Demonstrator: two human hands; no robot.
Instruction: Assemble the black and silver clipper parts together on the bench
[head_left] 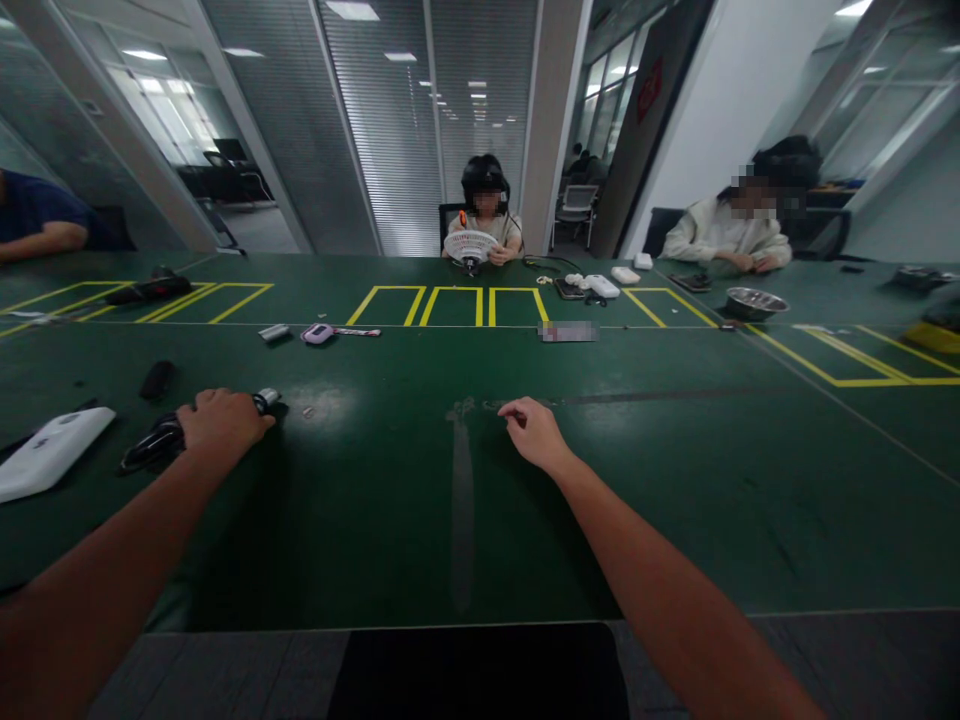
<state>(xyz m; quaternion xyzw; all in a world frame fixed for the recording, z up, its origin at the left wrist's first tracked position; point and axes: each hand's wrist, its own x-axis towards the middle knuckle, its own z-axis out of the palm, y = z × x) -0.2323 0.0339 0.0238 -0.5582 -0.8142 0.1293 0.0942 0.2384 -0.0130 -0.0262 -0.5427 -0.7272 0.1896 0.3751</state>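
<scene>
My left hand lies knuckles up on the green table, fingers curled over a black coiled cable with a silver plug end poking out past the fingers. My right hand rests further right on the bare tabletop, fingers curled in loosely, thumb and forefinger close together; nothing shows between them. A pale streak runs down the table between the two hands.
A white flat device lies at the left edge, a small black object behind it. Further off lie a pink gadget, a metal bowl and white items. People sit across; one holds a small fan.
</scene>
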